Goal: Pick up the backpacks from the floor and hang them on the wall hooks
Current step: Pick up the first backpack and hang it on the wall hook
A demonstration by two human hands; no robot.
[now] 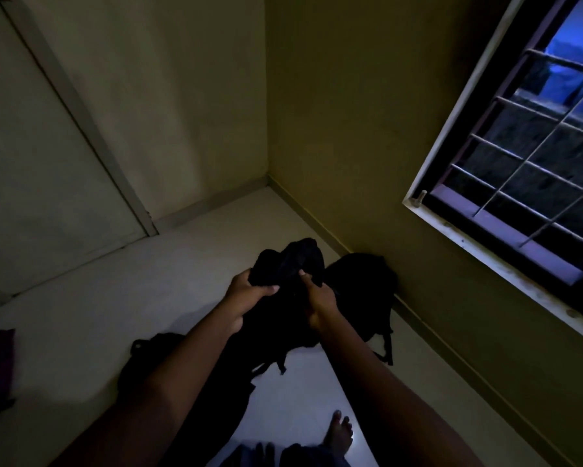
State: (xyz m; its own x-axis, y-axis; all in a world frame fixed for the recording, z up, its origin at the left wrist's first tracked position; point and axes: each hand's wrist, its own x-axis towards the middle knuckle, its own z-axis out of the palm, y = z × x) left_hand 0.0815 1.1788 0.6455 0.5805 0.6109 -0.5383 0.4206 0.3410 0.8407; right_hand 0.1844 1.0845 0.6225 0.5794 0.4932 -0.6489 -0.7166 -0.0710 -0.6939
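Dim light fills this corner, and we see no hooks. Our left hand (249, 294) and right hand (320, 299) both clutch the black backpack (295, 259) lifted at centre frame. Its loose straps (273, 364) could catch the second backpack (360, 281) by the right wall. Pale floor (81, 315) at left offers turning room.
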